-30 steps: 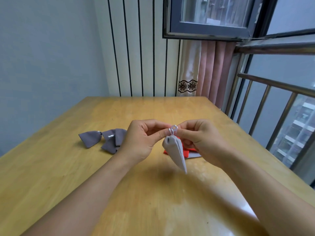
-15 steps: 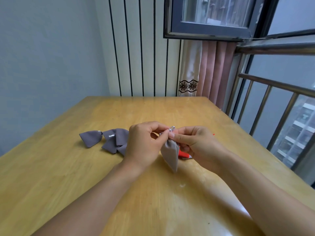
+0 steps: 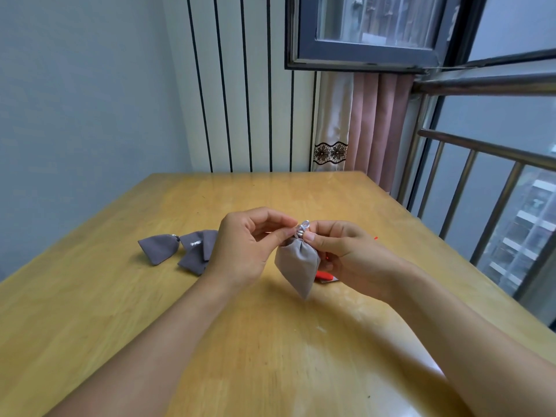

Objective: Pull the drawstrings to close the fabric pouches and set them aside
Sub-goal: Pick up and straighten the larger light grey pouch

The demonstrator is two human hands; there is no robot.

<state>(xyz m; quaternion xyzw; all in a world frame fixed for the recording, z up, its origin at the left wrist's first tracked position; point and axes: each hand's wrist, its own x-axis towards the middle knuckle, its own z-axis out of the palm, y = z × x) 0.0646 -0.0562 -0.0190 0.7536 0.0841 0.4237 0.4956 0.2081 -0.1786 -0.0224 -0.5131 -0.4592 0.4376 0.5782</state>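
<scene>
Pouch (image 3: 298, 263) grey, neck cinched w/ silver drawstring (image 3: 301, 229), hanging.

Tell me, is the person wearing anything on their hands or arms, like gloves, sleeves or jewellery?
Nothing that shows. The left hand and right hand are bare, with no gloves, and no rings or watch are visible. Both forearms are uncovered right down to the bottom edge of the picture, so no sleeves appear. The fingernails look short and unpainted.

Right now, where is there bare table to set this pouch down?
Bare wood lies between the closed pouches and the table's left edge, and along the far edge. It is crowded under the right hand, where a red item lies.
</scene>
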